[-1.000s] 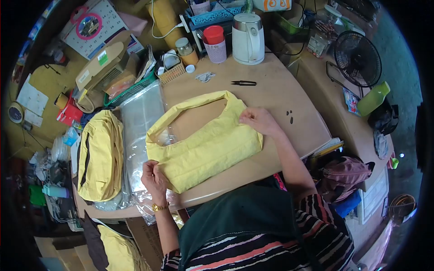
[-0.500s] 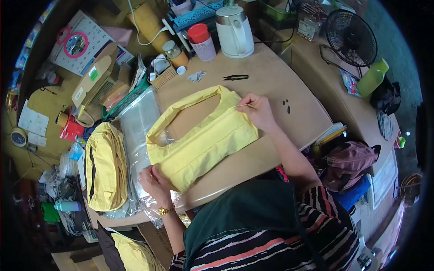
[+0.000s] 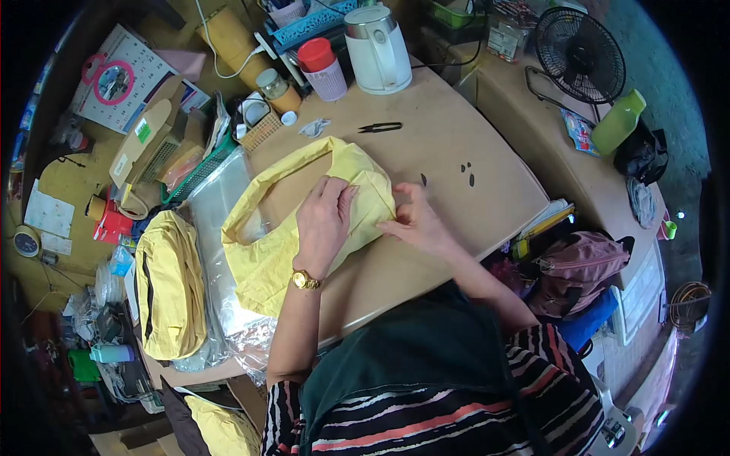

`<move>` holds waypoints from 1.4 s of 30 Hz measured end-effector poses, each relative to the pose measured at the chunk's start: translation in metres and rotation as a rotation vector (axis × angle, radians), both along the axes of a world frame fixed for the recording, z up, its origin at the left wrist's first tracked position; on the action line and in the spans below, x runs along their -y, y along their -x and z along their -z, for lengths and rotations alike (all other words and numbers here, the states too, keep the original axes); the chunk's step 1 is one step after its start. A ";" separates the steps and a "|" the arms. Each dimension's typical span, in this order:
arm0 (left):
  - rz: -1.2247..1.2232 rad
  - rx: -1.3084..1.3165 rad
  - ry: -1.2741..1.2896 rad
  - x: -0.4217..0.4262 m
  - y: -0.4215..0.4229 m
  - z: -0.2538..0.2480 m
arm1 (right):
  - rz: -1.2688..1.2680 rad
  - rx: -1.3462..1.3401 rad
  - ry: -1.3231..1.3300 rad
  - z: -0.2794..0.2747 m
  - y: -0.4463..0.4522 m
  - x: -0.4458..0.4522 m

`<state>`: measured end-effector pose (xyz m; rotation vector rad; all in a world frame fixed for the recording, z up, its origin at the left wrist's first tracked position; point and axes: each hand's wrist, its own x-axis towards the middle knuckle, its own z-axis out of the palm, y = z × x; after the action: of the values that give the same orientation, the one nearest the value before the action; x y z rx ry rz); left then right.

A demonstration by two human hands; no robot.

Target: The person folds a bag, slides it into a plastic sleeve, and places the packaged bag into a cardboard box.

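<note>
A yellow cloth bag (image 3: 266, 262) with a wide shoulder strap lies on the brown tabletop (image 3: 456, 144). My left hand (image 3: 325, 220), with a gold watch at the wrist, pinches the fabric near the base of the strap. At the bag's right edge, my right hand (image 3: 414, 220) has its thumb on the cloth and its fingers bent but apart; whether it grips the edge is hard to tell. Small black scissors (image 3: 379, 128) rest beyond the bag. Several small dark pieces (image 3: 471, 179) lie to the right, one of them close to my right hand.
Folded yellow bags (image 3: 171, 285) and clear plastic sleeves (image 3: 217, 205) lie at the left. A white kettle (image 3: 378, 52), a cup with a red lid (image 3: 323, 68) and a jar (image 3: 278, 90) stand at the back. A fan (image 3: 580, 55) stands at the right.
My left hand has moved from the bag's lower left corner up to the base of the strap. My right hand has lowered along the right edge. Another dark piece now shows beside it.
</note>
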<state>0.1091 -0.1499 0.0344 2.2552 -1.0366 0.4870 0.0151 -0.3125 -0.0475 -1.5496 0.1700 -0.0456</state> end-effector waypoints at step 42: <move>-0.197 -1.128 1.157 -0.142 0.067 0.070 | 0.307 -0.070 0.251 0.026 0.004 0.072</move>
<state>0.0418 -0.0079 -0.0356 1.1789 0.1125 -0.1571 0.0114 -0.3846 -0.0738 -1.7644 0.4714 -0.2631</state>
